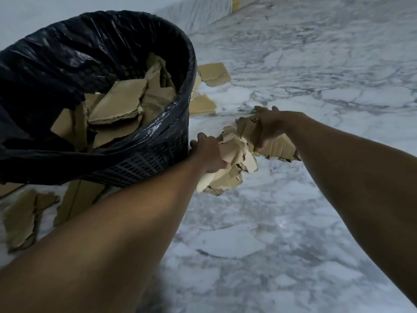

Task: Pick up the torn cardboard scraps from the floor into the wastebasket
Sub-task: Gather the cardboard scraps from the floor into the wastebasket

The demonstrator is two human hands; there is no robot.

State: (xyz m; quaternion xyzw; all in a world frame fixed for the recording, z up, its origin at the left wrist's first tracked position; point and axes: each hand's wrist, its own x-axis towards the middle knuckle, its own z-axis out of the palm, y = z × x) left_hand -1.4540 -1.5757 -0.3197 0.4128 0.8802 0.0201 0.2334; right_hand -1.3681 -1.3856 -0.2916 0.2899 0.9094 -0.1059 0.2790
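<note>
A black mesh wastebasket (144,159) lined with a black plastic bag stands at the left, holding several brown cardboard scraps (119,102). Just right of its base, my left hand (208,153) grips a bunch of torn cardboard pieces (232,159) close to the floor. My right hand (270,125) holds a larger scrap (277,146) beside that bunch, fingers curled over its top edge. More scraps lie on the floor behind the basket (215,74) and at the near left (21,219).
The floor (293,222) is white and grey marble. A white wall or skirting (203,14) runs along the back behind the basket. A flat cardboard piece (79,199) pokes out from under the basket's front.
</note>
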